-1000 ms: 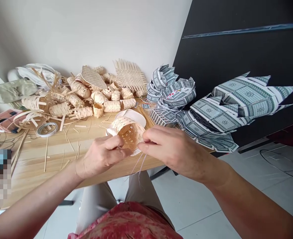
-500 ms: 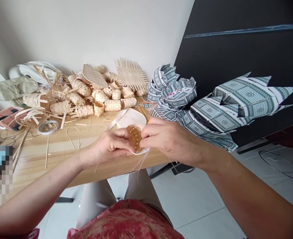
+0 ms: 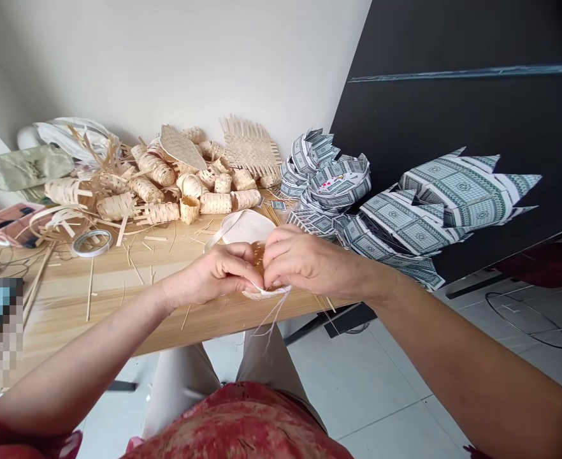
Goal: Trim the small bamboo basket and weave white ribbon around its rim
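Note:
A small woven bamboo basket (image 3: pixel 259 256), golden inside, is held between my hands over the table's front edge. White trim (image 3: pixel 272 292) runs along its near rim, and loose pale threads (image 3: pixel 274 319) hang from it. My left hand (image 3: pixel 226 271) is closed, pinching the rim from the left. On the right side, my right hand (image 3: pixel 304 258) is closed with bent fingertips at the rim, close to the left thumb. Both hands cover much of the basket. Just behind it lies a white rounded piece (image 3: pixel 250 226) with a strip across its left side.
Woven bamboo tubes (image 3: pixel 154 169) and a flat woven mat (image 3: pixel 252 145) are piled against the wall. Folded-card vessels (image 3: pixel 405 217) stand at the right. A tape roll (image 3: pixel 92 243) and loose bamboo strips (image 3: pixel 90 290) lie on the wooden table (image 3: pixel 161 331).
Both hands have drawn closer together, and the basket is more covered and tipped. My right hand has shifted slightly left. The hanging threads have swung, and the view has turned a little.

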`<act>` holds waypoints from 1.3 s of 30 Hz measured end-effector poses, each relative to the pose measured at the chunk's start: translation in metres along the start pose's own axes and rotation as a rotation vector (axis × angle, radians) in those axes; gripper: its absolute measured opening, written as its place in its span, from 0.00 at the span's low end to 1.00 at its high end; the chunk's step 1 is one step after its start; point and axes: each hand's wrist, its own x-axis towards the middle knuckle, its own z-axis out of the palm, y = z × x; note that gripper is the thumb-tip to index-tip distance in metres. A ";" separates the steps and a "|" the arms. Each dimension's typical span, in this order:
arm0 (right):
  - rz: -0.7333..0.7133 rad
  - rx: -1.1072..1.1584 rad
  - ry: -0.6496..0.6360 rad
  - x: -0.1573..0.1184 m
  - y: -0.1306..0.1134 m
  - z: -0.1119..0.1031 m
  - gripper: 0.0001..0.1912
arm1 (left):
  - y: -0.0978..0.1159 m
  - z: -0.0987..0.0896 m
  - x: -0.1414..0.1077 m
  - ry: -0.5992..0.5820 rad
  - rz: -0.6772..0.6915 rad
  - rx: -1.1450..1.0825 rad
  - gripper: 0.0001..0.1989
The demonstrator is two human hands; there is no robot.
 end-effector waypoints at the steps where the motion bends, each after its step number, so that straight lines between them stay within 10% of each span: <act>1: 0.019 -0.001 -0.008 0.000 0.001 0.000 0.15 | -0.001 0.000 -0.001 0.004 -0.010 0.001 0.11; 13: 0.023 0.079 -0.087 0.011 0.017 0.002 0.10 | -0.007 -0.002 -0.005 0.076 -0.066 -0.032 0.10; 20: 0.157 -0.218 0.400 0.005 0.001 -0.007 0.06 | -0.009 -0.013 -0.011 0.297 -0.202 -0.131 0.09; 29: 0.030 -0.535 0.349 0.022 -0.006 0.038 0.15 | -0.014 -0.014 -0.010 0.412 -0.344 -0.300 0.13; 39: 0.116 -0.415 0.441 0.008 -0.003 0.033 0.13 | -0.013 -0.016 -0.013 0.504 -0.453 -0.399 0.08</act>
